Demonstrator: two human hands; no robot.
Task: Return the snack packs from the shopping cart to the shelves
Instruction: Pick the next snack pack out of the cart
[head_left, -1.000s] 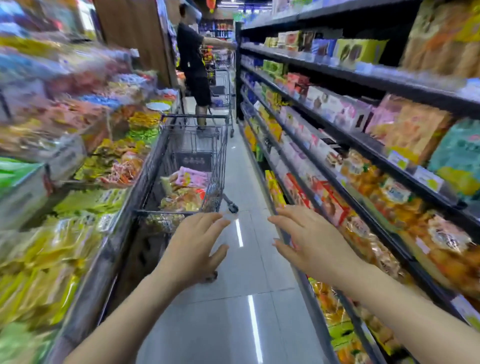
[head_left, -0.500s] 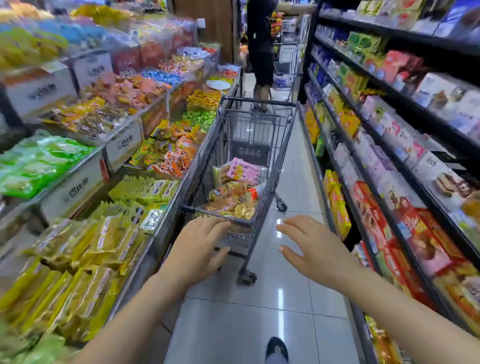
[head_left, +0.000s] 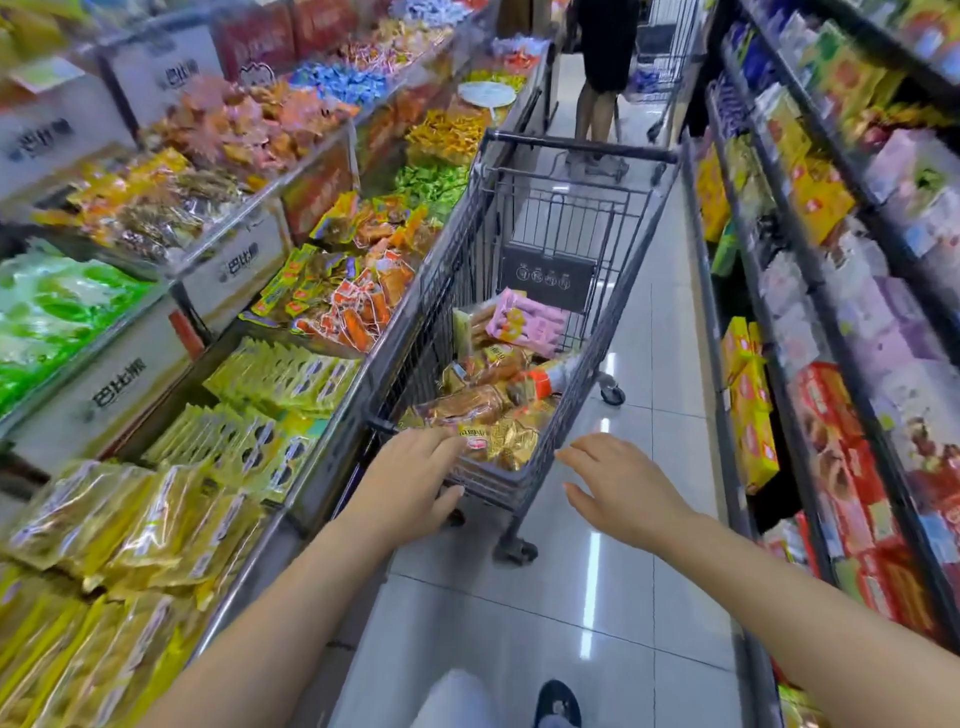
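Head view of a shop aisle. Tiered shelves (head_left: 810, 218) of boxed goods run along the outer side of the right hand; sloping bins (head_left: 171, 395) of bagged sweets line the outer side of the left hand. The shopping cart (head_left: 582, 218), a dark wire basket, stands on the tiled floor (head_left: 639, 467) directly ahead of both hands, its near rim just beyond the fingertips. Snack packs (head_left: 493, 410) lie heaped in the cart's near end, golden bags lowest and a pink pack (head_left: 524, 322) farther from the hands. Beyond the cart's far handle stands another person (head_left: 602, 57), seen from the waist down. Left hand (head_left: 410, 483): fingers spread and relaxed, over the near rim, tips at a golden bag; contact cannot be told. Right hand (head_left: 618, 488): fingers spread, holding nothing, just beside the cart's near right corner. A dark shoe (head_left: 557, 702) shows below both hands
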